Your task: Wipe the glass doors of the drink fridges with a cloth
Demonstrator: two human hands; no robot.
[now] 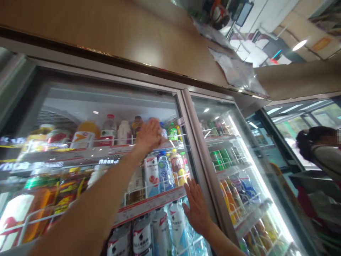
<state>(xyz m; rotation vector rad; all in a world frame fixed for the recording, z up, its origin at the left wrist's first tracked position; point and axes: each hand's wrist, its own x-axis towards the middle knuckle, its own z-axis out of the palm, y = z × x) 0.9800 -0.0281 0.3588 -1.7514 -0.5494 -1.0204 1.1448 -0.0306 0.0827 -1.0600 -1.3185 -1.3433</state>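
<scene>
With the arm stretched upward, a person's bare left hand (150,135) rises high at a clear glass, metal-framed cooler door (119,97); motion blur makes it impossible to tell whether its fingers grip anything. Lower down, the bare right hand (195,204) is open and empty, palm toward the pane, fingers extended, thumb apart. Behind the glass, white-labelled clear plastic bottles (178,222) line a lower shelf. Farther off, another person (323,153) appears.

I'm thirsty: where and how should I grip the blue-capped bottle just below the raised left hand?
Probably around the upper body of the bottle, from the front once the glass door opens: it stands upright between close neighbours, beneath a shelf.
</scene>
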